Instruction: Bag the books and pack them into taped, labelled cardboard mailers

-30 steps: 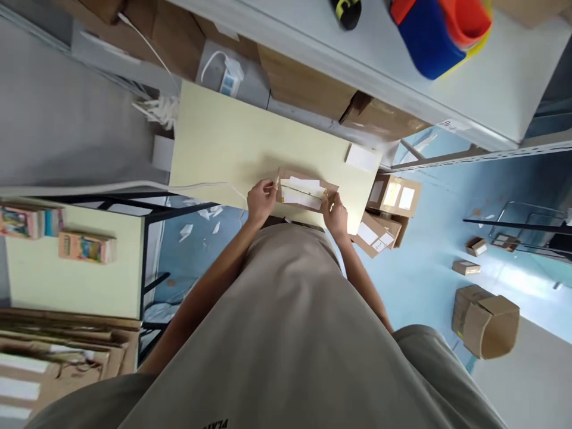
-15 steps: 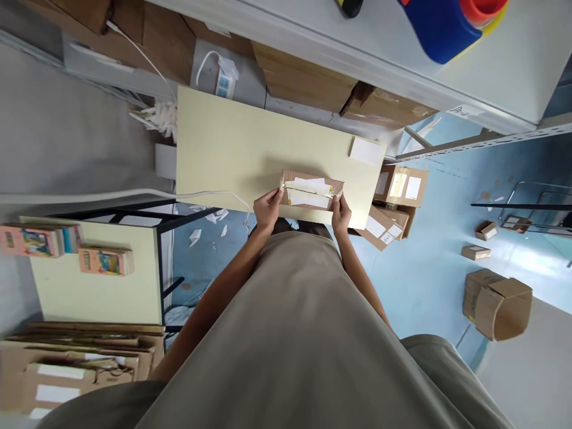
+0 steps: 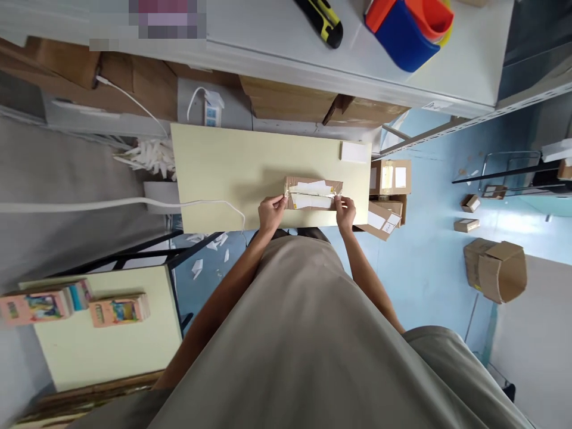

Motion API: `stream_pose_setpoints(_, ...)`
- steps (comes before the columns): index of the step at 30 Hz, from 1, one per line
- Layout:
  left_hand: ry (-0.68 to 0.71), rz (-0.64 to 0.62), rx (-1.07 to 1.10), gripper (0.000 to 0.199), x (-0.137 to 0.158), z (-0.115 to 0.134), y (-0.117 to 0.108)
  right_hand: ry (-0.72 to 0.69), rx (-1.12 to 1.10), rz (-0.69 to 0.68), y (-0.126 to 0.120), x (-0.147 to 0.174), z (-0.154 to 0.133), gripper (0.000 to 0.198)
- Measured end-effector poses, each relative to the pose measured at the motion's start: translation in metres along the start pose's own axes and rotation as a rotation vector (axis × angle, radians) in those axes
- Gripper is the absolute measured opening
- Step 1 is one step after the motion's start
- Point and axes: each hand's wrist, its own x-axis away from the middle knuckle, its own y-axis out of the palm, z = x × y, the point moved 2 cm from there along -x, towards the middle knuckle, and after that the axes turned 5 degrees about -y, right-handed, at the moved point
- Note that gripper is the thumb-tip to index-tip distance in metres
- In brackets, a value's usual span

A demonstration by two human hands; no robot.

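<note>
Compared with the earlier views, the tabletop (image 3: 214, 167) and taped carton (image 3: 308, 204) slant less across the center; the box cutter (image 3: 322, 21) shows more fully at upper center; stacked flat cardboard (image 3: 100, 390) recedes toward the lower-left edge.

Nothing can be read for certain: the handwriting on the shelf (image 3: 357, 83) label (image 3: 438, 106) and the tilted carton (image 3: 383, 229) — like the print on the book covers (image 3: 117, 311) and the parcel (image 3: 313, 194) — is too small or blurred.
</note>
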Motion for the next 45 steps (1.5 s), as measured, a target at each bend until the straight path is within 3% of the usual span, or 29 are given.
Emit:
stream_pose_setpoints(6, 0.166, -0.011, 0.038, 0.024, -0.022, 0.028, -0.031, -0.113, 0.016, 0.064, -0.002, 0.0, -0.024, 0.044)
stream_pose_setpoints(9, 0.247, -0.018, -0.038, 0.02, -0.024, 0.032, -0.043, -0.083, 0.022, 0.056, 0.005, -0.001, -0.024, 0.03)
stream_pose_setpoints(14, 0.208, -0.061, -0.256, 0.016, -0.026, 0.009, -0.046, -0.014, 0.08, -0.041, 0.032, -0.003, -0.007, 0.014)
stream_pose_setpoints(20, 0.116, -0.048, -0.379, 0.015, -0.028, -0.013, -0.042, -0.069, -0.01, -0.091, 0.052, -0.017, 0.026, 0.026)
stream_pose_setpoints(23, 0.106, 0.055, -0.348, 0.022, -0.025, -0.013, -0.042, -0.112, -0.093, -0.041, 0.039, -0.04, 0.05, 0.029)
stream_pose_setpoints(26, 0.17, 0.271, -0.289, 0.031, -0.021, 0.0, -0.034, -0.168, -0.124, 0.038, 0.012, -0.077, 0.077, 0.023)
stream_pose_setpoints(28, 0.261, 0.378, -0.264, 0.035, -0.019, 0.017, -0.018, -0.208, -0.121, 0.081, -0.008, -0.107, 0.093, 0.02)
stream_pose_setpoints(30, 0.358, 0.392, -0.244, 0.042, -0.017, 0.04, 0.011, -0.237, -0.124, 0.114, -0.024, -0.139, 0.105, 0.02)
stream_pose_setpoints(34, 0.459, 0.169, -0.204, 0.061, -0.023, 0.085, 0.102, -0.24, -0.203, 0.182, -0.035, -0.204, 0.117, 0.02)
stream_pose_setpoints(36, 0.456, 0.05, -0.203, 0.061, -0.034, 0.097, 0.156, -0.214, -0.259, 0.212, -0.031, -0.231, 0.118, 0.024)
stream_pose_setpoints(40, 0.305, -0.014, -0.217, 0.049, -0.082, 0.094, 0.246, -0.13, -0.321, 0.239, -0.014, -0.268, 0.121, 0.037)
stream_pose_setpoints(42, 0.212, 0.041, -0.223, 0.042, -0.11, 0.086, 0.271, -0.105, -0.333, 0.238, -0.006, -0.277, 0.123, 0.039)
stream_pose_setpoints(45, 0.136, 0.105, -0.248, 0.034, -0.143, 0.076, 0.287, -0.092, -0.327, 0.218, 0.004, -0.281, 0.125, 0.039)
